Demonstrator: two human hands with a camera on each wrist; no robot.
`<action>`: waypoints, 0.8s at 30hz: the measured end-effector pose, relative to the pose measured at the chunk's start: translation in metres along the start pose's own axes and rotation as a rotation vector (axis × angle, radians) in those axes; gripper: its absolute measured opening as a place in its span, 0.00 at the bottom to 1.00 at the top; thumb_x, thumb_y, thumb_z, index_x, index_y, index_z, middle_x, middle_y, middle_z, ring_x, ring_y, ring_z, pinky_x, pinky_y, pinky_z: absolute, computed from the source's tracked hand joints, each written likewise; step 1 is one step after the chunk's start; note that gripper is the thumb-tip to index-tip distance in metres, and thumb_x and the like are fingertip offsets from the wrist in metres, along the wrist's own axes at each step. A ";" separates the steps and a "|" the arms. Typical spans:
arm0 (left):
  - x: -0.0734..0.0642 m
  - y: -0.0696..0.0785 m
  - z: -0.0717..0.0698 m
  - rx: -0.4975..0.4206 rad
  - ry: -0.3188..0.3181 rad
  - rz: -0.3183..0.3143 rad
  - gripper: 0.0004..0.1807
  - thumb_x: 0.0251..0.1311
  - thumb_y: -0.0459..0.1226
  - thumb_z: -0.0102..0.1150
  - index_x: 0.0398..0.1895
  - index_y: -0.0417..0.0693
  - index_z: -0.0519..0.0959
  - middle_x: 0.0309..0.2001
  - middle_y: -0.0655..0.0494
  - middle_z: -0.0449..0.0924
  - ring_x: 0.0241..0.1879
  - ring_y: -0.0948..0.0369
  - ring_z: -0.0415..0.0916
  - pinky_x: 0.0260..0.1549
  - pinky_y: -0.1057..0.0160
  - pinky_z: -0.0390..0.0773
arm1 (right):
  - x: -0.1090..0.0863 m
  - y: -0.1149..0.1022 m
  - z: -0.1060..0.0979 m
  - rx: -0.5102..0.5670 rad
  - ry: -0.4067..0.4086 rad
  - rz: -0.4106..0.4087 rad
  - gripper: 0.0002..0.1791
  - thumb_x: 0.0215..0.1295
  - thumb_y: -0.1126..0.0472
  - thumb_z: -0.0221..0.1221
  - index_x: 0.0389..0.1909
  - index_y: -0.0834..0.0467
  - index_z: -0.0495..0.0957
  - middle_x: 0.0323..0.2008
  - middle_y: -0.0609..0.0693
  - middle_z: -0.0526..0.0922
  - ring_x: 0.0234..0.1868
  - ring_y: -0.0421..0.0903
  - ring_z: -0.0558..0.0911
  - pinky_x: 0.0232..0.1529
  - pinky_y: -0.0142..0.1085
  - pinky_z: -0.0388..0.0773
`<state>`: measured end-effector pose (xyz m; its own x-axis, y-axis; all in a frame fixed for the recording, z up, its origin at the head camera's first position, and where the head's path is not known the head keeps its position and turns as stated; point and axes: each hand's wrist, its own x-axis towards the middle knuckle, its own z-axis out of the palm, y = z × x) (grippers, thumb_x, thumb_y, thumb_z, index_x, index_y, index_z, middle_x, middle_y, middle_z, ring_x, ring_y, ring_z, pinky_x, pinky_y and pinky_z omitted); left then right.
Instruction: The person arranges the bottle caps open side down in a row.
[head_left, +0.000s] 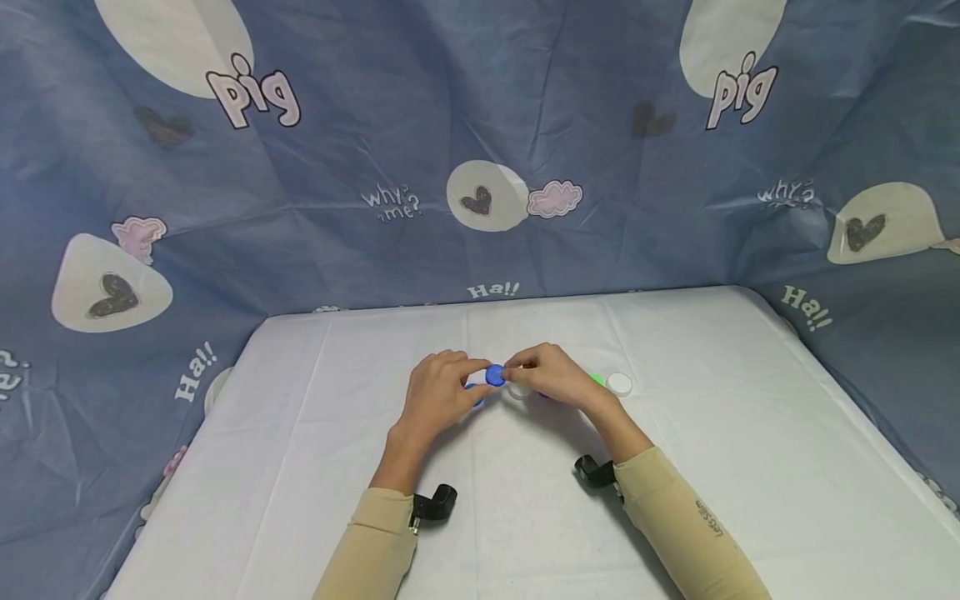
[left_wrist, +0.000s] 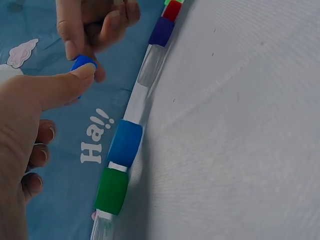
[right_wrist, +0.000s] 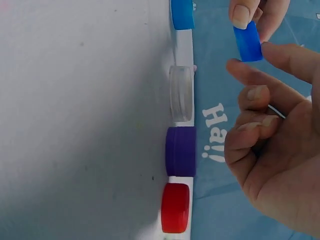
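Note:
A small blue round cap (head_left: 495, 375) is held up between both hands, above the white table. My left hand (head_left: 441, 392) pinches it between thumb and fingers from the left. From the right, the thumb and index fingertip of my right hand (head_left: 551, 372) grip its edge; the right hand's other fingers are curled in the right wrist view. Below the hands stands a row of similar caps: another blue one (left_wrist: 125, 143), a green one (left_wrist: 112, 191), a clear one (right_wrist: 181, 93), a purple one (right_wrist: 180, 151) and a red one (right_wrist: 175, 208).
At the right end of the row, a bright green cap (head_left: 597, 379) and a white cap (head_left: 619, 384) lie on the white-covered table (head_left: 525, 517). A blue printed cloth (head_left: 420, 100) hangs behind the table. Both sleeves carry a black wrist-camera mount (head_left: 435, 503).

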<state>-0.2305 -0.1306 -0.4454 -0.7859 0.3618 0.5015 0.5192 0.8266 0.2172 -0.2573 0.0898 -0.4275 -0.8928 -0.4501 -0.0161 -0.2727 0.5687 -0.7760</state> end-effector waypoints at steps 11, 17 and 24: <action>-0.001 -0.005 -0.003 -0.054 -0.043 -0.075 0.15 0.53 0.55 0.71 0.42 0.64 0.88 0.18 0.65 0.66 0.22 0.67 0.62 0.24 0.66 0.63 | -0.002 -0.004 0.004 -0.159 0.055 -0.080 0.15 0.62 0.54 0.65 0.50 0.44 0.85 0.18 0.43 0.72 0.19 0.39 0.67 0.22 0.32 0.63; 0.000 -0.002 -0.004 -0.052 -0.069 -0.078 0.14 0.55 0.55 0.70 0.42 0.65 0.88 0.18 0.66 0.67 0.22 0.67 0.62 0.24 0.66 0.63 | -0.001 -0.004 0.006 -0.206 0.060 -0.084 0.14 0.62 0.52 0.67 0.50 0.44 0.85 0.18 0.43 0.72 0.18 0.39 0.68 0.21 0.32 0.62; 0.001 0.000 -0.002 -0.034 -0.071 -0.108 0.17 0.54 0.55 0.70 0.45 0.63 0.88 0.18 0.65 0.68 0.22 0.66 0.62 0.24 0.66 0.63 | -0.003 -0.007 0.006 -0.221 0.069 -0.085 0.15 0.62 0.52 0.66 0.50 0.44 0.85 0.18 0.43 0.71 0.19 0.39 0.67 0.22 0.33 0.62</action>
<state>-0.2303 -0.1316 -0.4432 -0.8591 0.3019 0.4133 0.4401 0.8480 0.2954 -0.2510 0.0833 -0.4257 -0.8837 -0.4589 0.0922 -0.4128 0.6714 -0.6155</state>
